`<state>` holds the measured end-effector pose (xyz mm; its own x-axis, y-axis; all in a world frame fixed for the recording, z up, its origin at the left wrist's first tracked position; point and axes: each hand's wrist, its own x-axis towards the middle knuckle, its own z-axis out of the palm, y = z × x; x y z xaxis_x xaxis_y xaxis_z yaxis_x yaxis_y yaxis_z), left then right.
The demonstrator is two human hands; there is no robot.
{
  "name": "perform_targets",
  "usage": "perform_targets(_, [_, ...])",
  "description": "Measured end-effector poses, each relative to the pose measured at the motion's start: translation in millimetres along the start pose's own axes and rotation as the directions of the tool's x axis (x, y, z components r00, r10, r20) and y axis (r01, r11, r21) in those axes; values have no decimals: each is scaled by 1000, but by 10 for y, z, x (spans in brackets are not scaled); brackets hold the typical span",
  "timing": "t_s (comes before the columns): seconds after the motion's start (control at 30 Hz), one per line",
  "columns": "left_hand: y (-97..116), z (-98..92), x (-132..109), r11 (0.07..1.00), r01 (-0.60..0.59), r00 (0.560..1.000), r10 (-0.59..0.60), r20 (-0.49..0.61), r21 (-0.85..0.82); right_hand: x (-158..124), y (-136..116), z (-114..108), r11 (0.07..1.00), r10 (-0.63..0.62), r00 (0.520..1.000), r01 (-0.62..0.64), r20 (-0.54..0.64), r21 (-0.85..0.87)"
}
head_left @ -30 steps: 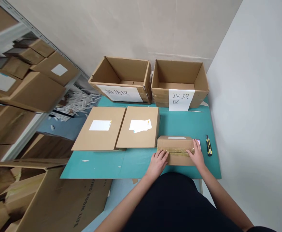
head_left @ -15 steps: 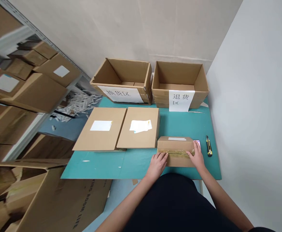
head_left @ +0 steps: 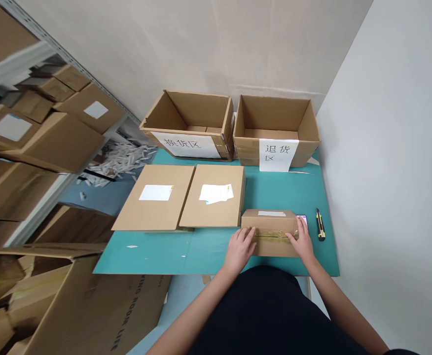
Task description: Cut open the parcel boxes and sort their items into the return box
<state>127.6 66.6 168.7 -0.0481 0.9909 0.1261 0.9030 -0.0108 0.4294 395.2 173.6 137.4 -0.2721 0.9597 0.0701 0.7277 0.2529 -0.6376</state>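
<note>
A small taped cardboard box lies near the front edge of the green table. My left hand rests against its left end, fingers curved over the near edge. My right hand presses on its right end with fingers spread over the tape. Both hands hold the box between them. A white label shows on the box's top.
Two flat cartons with white papers lie left of the box. Two open labelled cartons stand at the table's back. A yellow-black utility knife and a phone lie to the right. Shelves with boxes stand at left.
My left hand has slid slightly up along the box's left end. The box and my right hand have hardly moved.
</note>
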Motion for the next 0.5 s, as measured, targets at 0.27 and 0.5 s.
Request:
perform_targets(0.27, [-120,-35,168,975,190,979,-197,-56,-113,-10,-20,-21,1000,20,1000,-20,11,20])
perform_targets(0.5, [-125,-49,303,899,378,926,-363,104,-223,-18,-41,-60,995,53,999,-53,7,90])
